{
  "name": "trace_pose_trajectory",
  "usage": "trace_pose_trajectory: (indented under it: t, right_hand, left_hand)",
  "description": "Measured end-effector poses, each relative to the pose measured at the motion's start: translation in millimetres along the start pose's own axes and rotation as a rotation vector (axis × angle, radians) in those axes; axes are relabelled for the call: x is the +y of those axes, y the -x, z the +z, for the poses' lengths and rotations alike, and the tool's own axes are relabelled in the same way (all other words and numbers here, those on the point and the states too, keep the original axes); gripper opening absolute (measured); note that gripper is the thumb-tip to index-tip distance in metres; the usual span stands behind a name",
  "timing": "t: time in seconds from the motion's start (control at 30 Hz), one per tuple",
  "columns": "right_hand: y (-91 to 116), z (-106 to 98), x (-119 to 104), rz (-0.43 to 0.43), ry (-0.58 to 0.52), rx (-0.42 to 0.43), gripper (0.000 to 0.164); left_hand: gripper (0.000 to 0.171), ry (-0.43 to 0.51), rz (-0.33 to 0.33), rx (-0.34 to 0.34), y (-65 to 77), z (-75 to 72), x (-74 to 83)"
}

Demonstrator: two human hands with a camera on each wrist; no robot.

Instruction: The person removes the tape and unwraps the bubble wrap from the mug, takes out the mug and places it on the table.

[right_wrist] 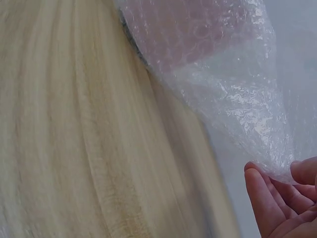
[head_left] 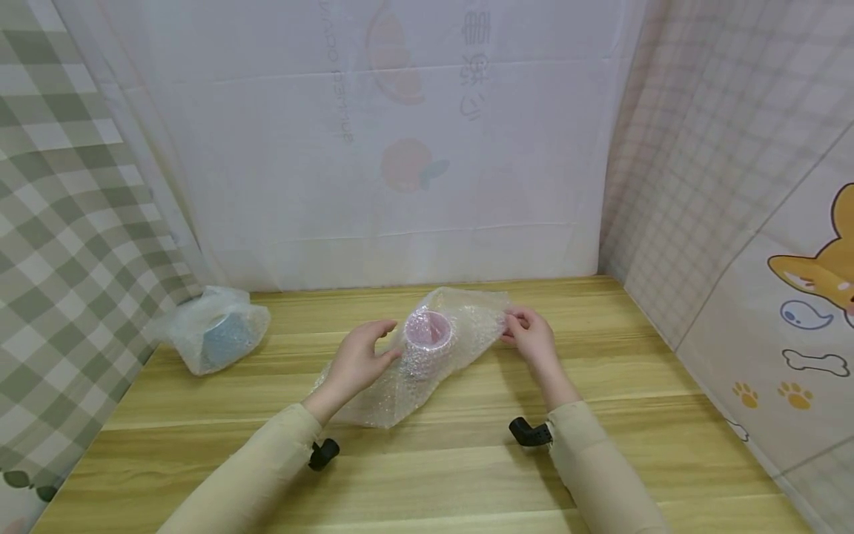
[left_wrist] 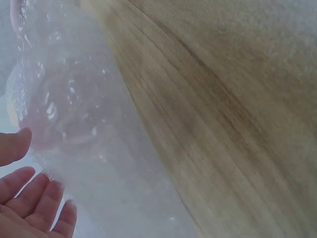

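A pink cup (head_left: 428,331) with a round rim stands near the middle of the table, with a sheet of bubble wrap (head_left: 394,393) around it and spreading to both sides. Close at the cup's left side is my left hand (head_left: 360,360), its thumb and fingers apart. In the left wrist view those fingertips (left_wrist: 52,191) lie right at the edge of the wrap. On the other side my right hand (head_left: 531,337) pinches the far right corner of the wrap between thumb and fingers. The right wrist view shows the wrap (right_wrist: 233,109) stretched from the cup to that pinch.
At the table's back left lies a blue object (head_left: 225,340) bundled in bubble wrap (head_left: 193,326). A white cloth (head_left: 414,208) hangs behind the wooden table (head_left: 467,475). Checked cloth (head_left: 67,259) borders the left, and a printed wall (head_left: 747,297) borders the right.
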State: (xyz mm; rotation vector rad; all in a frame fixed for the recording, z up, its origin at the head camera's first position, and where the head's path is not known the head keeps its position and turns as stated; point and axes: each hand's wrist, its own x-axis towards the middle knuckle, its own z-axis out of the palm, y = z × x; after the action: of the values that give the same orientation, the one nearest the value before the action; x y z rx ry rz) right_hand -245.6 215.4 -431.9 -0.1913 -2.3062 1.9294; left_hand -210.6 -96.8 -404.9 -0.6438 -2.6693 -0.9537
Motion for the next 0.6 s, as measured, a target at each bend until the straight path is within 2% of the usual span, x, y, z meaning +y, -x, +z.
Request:
trace_pose_trajectory:
  t: [0.23, 0.47, 0.6]
  right_hand:
    - [-2.5, -2.2, 3.5, 0.03, -0.024, 0.0, 0.029]
    - [-3.4, -2.1, 3.8, 0.024, -0.01, 0.007, 0.029]
    - [-3.0, -2.1, 3.8, 0.03, -0.001, 0.007, 0.03]
  left_hand:
    - [0.047, -0.024, -0.012, -0.02, -2.9, -3.4, 0.3]
    - [0.035, -0.018, 0.032, 0.024, -4.0, -4.9, -2.0]
    - [0.021, -0.046, 0.072, 0.064, -4.1, -3.1, -4.6]
